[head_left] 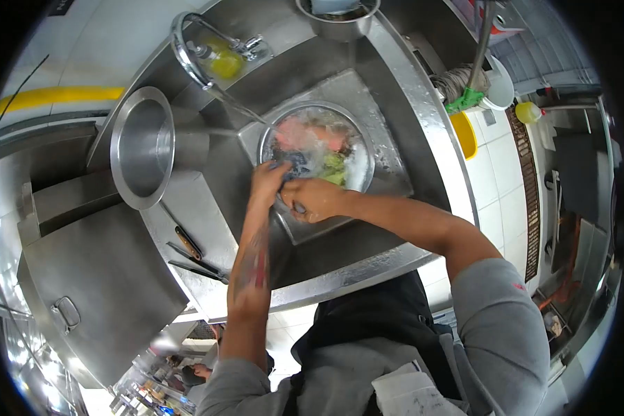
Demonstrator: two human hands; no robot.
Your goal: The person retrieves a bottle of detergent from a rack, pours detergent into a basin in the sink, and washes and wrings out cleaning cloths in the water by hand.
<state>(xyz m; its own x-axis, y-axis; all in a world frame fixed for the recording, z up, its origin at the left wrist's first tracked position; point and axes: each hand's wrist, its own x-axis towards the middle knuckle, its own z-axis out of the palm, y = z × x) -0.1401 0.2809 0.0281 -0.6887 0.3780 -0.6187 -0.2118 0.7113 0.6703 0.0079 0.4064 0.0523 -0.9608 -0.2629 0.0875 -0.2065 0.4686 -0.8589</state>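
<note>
A round metal bowl [369,149] of sudsy water stands in the sink under a running faucet [222,93]. In it lie a pink-red cloth [295,135] and a yellow-green cloth [334,168]. At the bowl's near left rim, my left hand [267,182] is closed on a dark blue cloth [296,163]. Close beside it, my right hand [317,199] is curled into a fist, with a bit of dark cloth showing between its fingers. Whether both hands grip one same cloth is partly hidden.
A big empty metal bowl [121,149] leans at the left. Knives [187,243] lie on the left counter. A bottle of yellow liquid [225,62] is behind the faucet, and a metal pot [340,24] stands at the back. A white bucket [500,87] is at right.
</note>
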